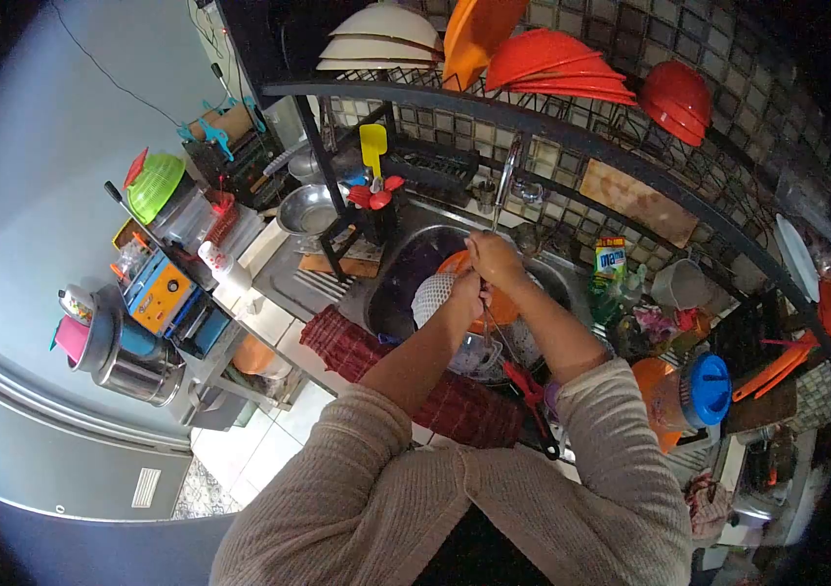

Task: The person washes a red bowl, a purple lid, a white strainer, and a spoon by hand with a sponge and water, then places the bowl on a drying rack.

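Observation:
Over the sink (398,278), my two hands are close together. My left hand (468,295) is closed, its fingers curled beside a white perforated basket (429,299). My right hand (494,258) is closed as well, just above and to the right, under the faucet (507,174). What the fingers grip is hidden; a thin metal shaft seems to run down from them. Orange dishware (502,311) sits in the sink beneath my hands. Clear, wet-looking items (477,355) are at the sink's near side, by a red-and-black handle (531,393).
A dark red cloth (367,356) covers the counter's front edge. Overhead, a black rack (415,91) holds white bowls (381,39) and red bowls (557,66). A steel bowl (307,209) stands left; a blue-lidded container (706,390) and green bottle (608,298) stand right.

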Tool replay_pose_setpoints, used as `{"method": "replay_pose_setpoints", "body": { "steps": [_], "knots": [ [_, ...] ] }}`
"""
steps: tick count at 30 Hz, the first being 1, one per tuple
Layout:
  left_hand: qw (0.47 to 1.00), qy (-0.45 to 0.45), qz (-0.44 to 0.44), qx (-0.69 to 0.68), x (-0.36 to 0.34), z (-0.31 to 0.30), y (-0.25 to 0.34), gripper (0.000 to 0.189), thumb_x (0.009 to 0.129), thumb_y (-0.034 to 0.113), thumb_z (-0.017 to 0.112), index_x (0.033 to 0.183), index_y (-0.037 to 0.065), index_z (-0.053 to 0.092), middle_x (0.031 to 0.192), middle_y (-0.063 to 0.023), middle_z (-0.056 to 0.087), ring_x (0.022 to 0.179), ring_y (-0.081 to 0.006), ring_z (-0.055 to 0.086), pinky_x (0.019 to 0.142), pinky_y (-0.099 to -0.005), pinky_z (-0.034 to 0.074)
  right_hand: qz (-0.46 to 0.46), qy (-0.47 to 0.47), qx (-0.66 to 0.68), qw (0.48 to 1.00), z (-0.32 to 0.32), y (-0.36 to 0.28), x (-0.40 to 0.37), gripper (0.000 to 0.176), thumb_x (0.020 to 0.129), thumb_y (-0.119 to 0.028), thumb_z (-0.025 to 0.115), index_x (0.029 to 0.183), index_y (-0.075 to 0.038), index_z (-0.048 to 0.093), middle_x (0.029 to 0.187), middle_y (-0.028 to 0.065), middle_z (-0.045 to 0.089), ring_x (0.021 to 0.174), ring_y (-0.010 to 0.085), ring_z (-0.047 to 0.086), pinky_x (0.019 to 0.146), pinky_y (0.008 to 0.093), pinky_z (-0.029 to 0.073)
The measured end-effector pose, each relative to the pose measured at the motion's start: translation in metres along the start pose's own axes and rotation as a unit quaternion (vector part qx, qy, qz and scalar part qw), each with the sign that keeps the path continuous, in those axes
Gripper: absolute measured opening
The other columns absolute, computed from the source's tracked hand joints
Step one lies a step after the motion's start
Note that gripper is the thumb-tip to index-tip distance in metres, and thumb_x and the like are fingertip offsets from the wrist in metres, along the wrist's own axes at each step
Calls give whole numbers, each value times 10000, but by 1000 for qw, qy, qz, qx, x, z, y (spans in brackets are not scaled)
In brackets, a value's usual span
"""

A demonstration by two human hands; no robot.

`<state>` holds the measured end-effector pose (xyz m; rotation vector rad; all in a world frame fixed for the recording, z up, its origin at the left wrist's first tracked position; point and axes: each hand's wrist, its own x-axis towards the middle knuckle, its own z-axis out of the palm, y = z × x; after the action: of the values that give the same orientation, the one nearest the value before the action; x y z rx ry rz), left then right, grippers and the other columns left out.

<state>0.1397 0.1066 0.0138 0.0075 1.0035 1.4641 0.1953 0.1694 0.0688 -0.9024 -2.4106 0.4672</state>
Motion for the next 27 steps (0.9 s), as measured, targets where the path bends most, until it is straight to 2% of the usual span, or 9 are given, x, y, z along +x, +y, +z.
{"method": "replay_pose_setpoints", "body": {
  "steps": [3, 5, 7, 10, 14, 16, 17, 19, 27],
  "knots": [
    [1000, -5, -7, -29, -7, 2, 2, 123, 875, 224, 478, 785, 142, 497, 610, 29, 464, 481, -67, 411, 366, -191, 270, -57, 5, -6, 998, -3, 12, 3, 416, 901, -333, 438, 712, 28, 524, 680, 200, 560, 604, 323, 562, 561, 422, 436],
    [1000, 18, 1, -21, -12, 4, 3, 140, 879, 230, 471, 775, 140, 497, 616, 35, 481, 482, -69, 413, 377, -198, 277, 199, -80, 384, 898, -5, 19, 11, 431, 891, -388, 459, 691, -13, 527, 609, 102, 550, 481, 193, 533, 446, 335, 419],
    [999, -2, 4, -35, 3, -2, 2, 146, 880, 235, 470, 772, 140, 500, 616, 39, 486, 485, -71, 419, 380, -200, 279, 231, -14, 544, 806, -5, 17, 13, 455, 872, -442, 478, 641, -53, 527, 555, 27, 516, 417, 95, 462, 387, 252, 367],
    [999, -18, 7, -48, 18, -4, -3, 150, 883, 233, 466, 777, 135, 508, 612, 44, 488, 487, -73, 430, 383, -198, 285, 162, -74, 274, 945, -19, 10, 20, 549, 871, -468, 447, 533, -42, 527, 425, 41, 460, 422, 156, 495, 460, 337, 418],
    [999, -9, 11, -31, 11, 2, -7, 136, 877, 211, 466, 779, 128, 513, 605, 45, 477, 492, -68, 442, 374, -191, 294, 197, -67, 226, 952, -12, 19, 30, 484, 846, -462, 475, 663, -25, 578, 534, 101, 525, 547, 202, 547, 565, 370, 442],
    [998, -31, -1, -49, 8, -2, -3, 120, 876, 184, 456, 793, 120, 516, 624, 38, 491, 502, -63, 444, 374, -180, 309, -70, -143, 41, 986, -14, 32, 21, 380, 809, -384, 521, 894, -19, 580, 779, 150, 586, 756, 232, 562, 692, 371, 443],
    [996, -50, -12, -68, 7, -9, -2, 110, 876, 157, 445, 808, 112, 519, 643, 31, 506, 511, -58, 446, 373, -169, 323, -60, -144, 43, 987, -31, 28, 9, 380, 809, -384, 521, 894, -19, 580, 779, 150, 586, 756, 232, 562, 692, 371, 443],
    [997, -46, -26, -63, 22, -26, 3, 63, 862, 142, 462, 829, 137, 515, 643, 30, 493, 499, -60, 448, 364, -169, 311, -69, -411, -52, 908, -86, 8, -21, 379, 830, -322, 501, 1064, -25, 529, 994, 159, 570, 931, 280, 536, 826, 378, 410],
    [999, -41, 8, -2, -4, -8, 7, 110, 881, 286, 504, 828, 190, 505, 622, 65, 467, 461, -58, 420, 349, -174, 262, 149, -445, -124, 874, -162, 95, -148, 297, 772, -324, 542, 836, -41, 605, 830, 100, 623, 713, 221, 594, 647, 375, 460]
  ]
}}
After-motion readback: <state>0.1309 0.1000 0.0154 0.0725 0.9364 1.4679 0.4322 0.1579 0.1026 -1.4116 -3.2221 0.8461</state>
